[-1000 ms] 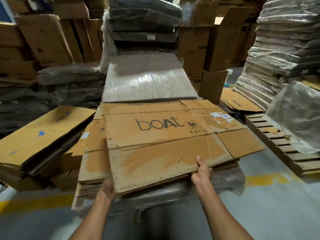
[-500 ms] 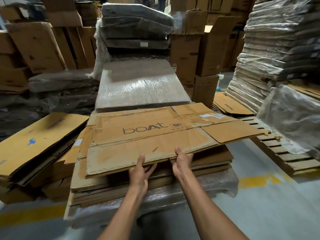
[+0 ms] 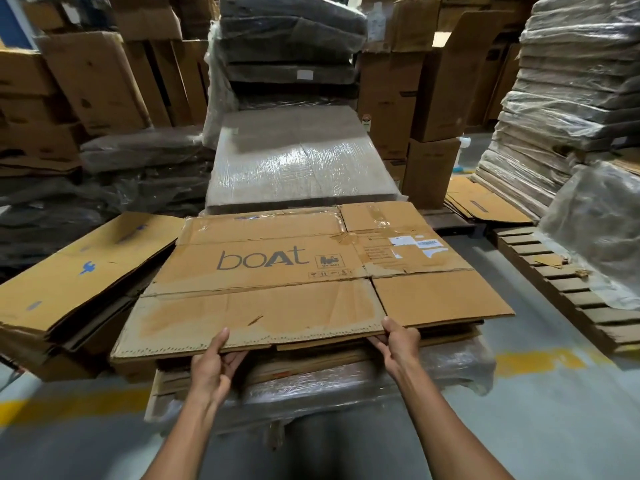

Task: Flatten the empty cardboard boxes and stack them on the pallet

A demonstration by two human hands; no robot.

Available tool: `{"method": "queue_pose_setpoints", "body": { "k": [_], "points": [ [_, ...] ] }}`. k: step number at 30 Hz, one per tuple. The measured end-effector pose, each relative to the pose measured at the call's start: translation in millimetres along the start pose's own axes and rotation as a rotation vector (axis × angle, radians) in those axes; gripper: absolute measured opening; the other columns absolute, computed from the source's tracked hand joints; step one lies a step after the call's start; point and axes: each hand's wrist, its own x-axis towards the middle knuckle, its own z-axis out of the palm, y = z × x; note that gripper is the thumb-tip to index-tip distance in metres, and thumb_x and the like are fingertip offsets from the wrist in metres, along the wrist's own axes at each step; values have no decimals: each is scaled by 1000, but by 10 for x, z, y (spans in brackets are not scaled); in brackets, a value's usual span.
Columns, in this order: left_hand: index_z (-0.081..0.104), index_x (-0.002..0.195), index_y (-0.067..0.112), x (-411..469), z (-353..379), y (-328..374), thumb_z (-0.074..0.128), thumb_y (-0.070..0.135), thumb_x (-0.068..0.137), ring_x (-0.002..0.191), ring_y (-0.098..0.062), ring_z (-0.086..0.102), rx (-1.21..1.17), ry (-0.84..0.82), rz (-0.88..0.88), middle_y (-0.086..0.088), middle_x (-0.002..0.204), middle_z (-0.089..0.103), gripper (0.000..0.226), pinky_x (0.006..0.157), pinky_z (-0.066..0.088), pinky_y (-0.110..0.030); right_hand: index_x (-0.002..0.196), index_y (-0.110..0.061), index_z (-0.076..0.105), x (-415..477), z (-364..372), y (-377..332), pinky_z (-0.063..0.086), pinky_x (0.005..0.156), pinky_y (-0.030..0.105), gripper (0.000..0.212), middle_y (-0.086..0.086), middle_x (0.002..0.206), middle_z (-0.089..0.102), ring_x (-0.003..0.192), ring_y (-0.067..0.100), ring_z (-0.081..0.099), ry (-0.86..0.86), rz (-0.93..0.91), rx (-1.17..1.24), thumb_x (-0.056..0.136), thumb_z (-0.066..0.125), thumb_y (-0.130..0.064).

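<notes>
fingers curl under the near edge with thumbs pressed on top: left hand [image 3: 211,368] at 7 o'clock and right hand [image 3: 398,344] at 5 o'clock both pinch the flattened boat box [image 3: 311,278]. box lies print-up at centre on the stack of flattened cartons [image 3: 363,353], overhanging it at both sides. stack sits on a shrink-wrapped bundle [image 3: 453,368]; any pallet beneath is not visible. judged step: placing this sheet on the stack. next move calls for squaring its edges with the stack, lowering the near edge, then letting go. separate carton pile [image 3: 79,271] at 9 o'clock; bare wooden pallet [image 3: 561,292] at 3 o'clock.
</notes>
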Motion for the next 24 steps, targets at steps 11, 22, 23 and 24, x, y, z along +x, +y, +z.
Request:
{"method": "queue_pose_setpoints", "body": {
  "k": [11,22,23,24],
  "points": [
    [62,101,-1,397,220,-66,68,5,93,110,-33,59,24,84,-168,-15,114,64,11,91,56,-47,133,8,45,338,146,-137,63,69,44,42,26,123,63,106,37,67,23,53,-19,96,64,2],
    [68,90,-4,415,152,-95,54,39,104,47,-20,63,899,67,-193,-18,72,75,48,36,45,-21,86,1,70,108,222,-2,52,46,28,21,13,73,71,51,19,61,59,-76,-853,98,60,-13],
    [69,89,-4,387,204,-24,57,36,103,47,-21,65,981,59,-139,-17,69,74,44,39,48,-23,83,-1,69,71,292,-74,53,51,30,22,12,77,72,56,20,62,84,-170,-965,97,60,-17],
    [69,88,-3,366,283,72,58,33,102,49,-22,67,1057,38,-76,-15,68,74,40,44,51,-26,83,-4,68,11,389,-176,52,53,29,23,10,81,71,61,19,62,103,-263,-1060,96,59,-20]
  ]
}}
